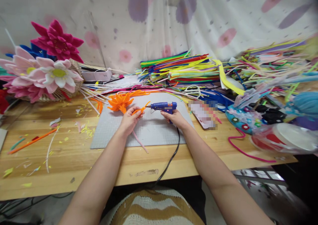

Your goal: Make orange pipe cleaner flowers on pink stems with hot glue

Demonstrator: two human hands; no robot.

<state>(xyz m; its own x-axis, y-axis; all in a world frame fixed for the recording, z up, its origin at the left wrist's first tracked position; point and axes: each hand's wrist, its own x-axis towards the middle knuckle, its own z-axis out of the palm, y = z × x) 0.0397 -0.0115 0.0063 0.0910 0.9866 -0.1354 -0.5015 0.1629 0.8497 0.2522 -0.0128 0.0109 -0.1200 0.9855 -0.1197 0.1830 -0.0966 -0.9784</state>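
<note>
Over the grey mat (159, 135), my left hand (130, 120) pinches a small orange petal piece (142, 109). Just behind that hand is an orange flower (121, 102) of many petals. A pale pink stem (140, 141) slants down across the mat from below my left hand. My right hand (174, 116) is wrapped round the grip of a blue glue gun (161, 105). The gun's nozzle points left and is close to the orange piece; whether they touch is too small to tell. A black cord (171, 158) runs down from the gun over the table's front edge.
Finished fuzzy flowers (58, 73) fill the back left. Bundles of coloured pipe cleaners (184, 67) lie along the back, with white-handled scissors (192, 91) before them. A phone-like object (202, 115), partly pixelated, lies right of the mat. A plastic-wrapped tub (285, 137) stands far right.
</note>
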